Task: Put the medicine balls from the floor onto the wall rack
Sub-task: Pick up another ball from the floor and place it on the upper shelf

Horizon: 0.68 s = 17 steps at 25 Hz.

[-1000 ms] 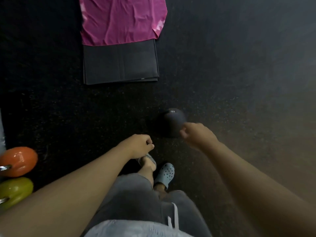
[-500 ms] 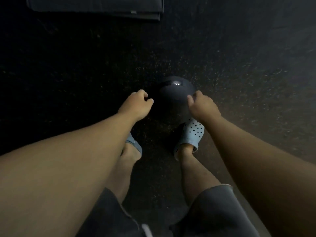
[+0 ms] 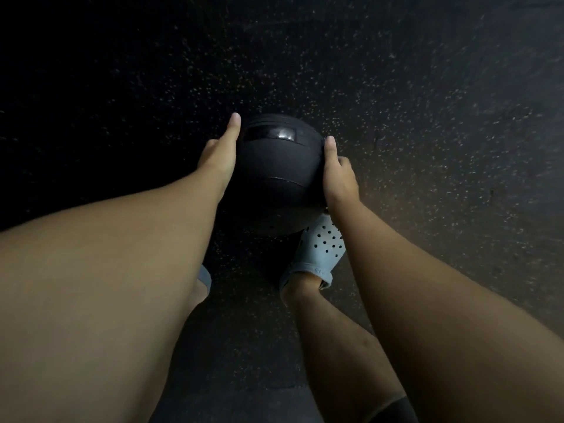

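The speckled black rubber floor [image 3: 427, 117] fills pretty much the whole view, dark on the left side and a bit brighter on the right. No wall rack in sight from here, so it's somewhere outside the shot.

Dead centre is the black medicine ball [image 3: 276, 175], just ahead of the person's feet. Its near edge overlaps the toe of the light blue clog [image 3: 317, 251] in this view; I can't tell if it's sitting on the floor or already a hair off it.

The left hand [image 3: 218, 157] is flat against the ball's left side, thumb pointing up along the curve. The right hand [image 3: 338, 175] is pressed on the right side, thumb up top too. So both hands are clamped on the ball from opposite sides, with the fingers wrapped out of view around the far side.

This looks like the pickup step. To do it well, I'd slide the palms a bit lower so they cradle from underneath rather than just squeezing; the surface looks smooth and shiny near the label patch [image 3: 270, 134], so a pure side squeeze could slip. Lift with the legs, keep it close to the body, and watch that right toe.
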Each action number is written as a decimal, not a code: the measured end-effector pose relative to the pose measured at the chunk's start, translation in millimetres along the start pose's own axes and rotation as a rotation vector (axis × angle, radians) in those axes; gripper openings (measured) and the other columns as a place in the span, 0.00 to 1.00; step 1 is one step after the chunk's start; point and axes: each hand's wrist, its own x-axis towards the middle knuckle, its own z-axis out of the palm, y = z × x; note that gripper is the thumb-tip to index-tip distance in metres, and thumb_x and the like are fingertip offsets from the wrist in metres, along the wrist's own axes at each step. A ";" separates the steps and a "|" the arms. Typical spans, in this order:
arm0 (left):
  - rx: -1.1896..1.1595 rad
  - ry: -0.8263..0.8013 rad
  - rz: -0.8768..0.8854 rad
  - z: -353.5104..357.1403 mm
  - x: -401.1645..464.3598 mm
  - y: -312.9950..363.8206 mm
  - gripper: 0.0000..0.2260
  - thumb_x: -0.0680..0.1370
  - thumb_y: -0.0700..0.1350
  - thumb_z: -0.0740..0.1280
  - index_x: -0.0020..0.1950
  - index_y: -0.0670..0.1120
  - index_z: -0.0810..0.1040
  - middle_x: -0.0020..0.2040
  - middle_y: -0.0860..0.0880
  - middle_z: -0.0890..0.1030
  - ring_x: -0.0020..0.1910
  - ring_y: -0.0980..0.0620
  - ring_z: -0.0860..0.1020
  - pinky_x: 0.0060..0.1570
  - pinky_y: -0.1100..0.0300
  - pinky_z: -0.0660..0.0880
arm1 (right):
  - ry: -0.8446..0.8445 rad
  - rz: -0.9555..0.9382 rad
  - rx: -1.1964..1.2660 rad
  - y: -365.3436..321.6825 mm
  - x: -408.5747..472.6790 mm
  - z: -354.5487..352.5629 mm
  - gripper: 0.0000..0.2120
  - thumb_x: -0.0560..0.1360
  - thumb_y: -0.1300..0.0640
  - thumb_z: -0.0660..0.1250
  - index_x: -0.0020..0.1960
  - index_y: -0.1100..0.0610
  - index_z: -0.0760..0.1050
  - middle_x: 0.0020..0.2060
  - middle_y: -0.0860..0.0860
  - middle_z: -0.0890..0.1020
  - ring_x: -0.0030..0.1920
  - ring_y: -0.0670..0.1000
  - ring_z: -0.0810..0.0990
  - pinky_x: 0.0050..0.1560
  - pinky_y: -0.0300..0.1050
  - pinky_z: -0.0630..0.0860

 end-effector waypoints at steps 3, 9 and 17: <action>-0.217 -0.026 -0.109 0.1 56.0 -19.7 0.65 0.40 0.84 0.72 0.75 0.58 0.76 0.73 0.47 0.80 0.68 0.36 0.79 0.71 0.35 0.72 | -0.076 0.137 0.244 1.5 18.8 5.7 0.52 0.60 0.18 0.61 0.75 0.47 0.72 0.71 0.52 0.77 0.69 0.60 0.77 0.71 0.64 0.72; -0.259 -0.191 -0.069 -19.6 -27.3 5.8 0.32 0.70 0.71 0.71 0.67 0.54 0.83 0.61 0.45 0.85 0.59 0.41 0.83 0.59 0.47 0.81 | -0.041 0.091 0.356 -3.0 -11.6 -0.6 0.42 0.57 0.20 0.65 0.65 0.41 0.78 0.63 0.49 0.82 0.62 0.56 0.81 0.66 0.61 0.77; -0.446 -0.134 0.143 -112.8 -177.4 79.8 0.28 0.73 0.69 0.68 0.62 0.51 0.87 0.57 0.43 0.88 0.56 0.40 0.86 0.62 0.43 0.82 | -0.001 -0.214 0.205 -148.5 -181.1 -29.3 0.32 0.76 0.31 0.63 0.71 0.51 0.75 0.61 0.51 0.77 0.63 0.56 0.77 0.68 0.58 0.75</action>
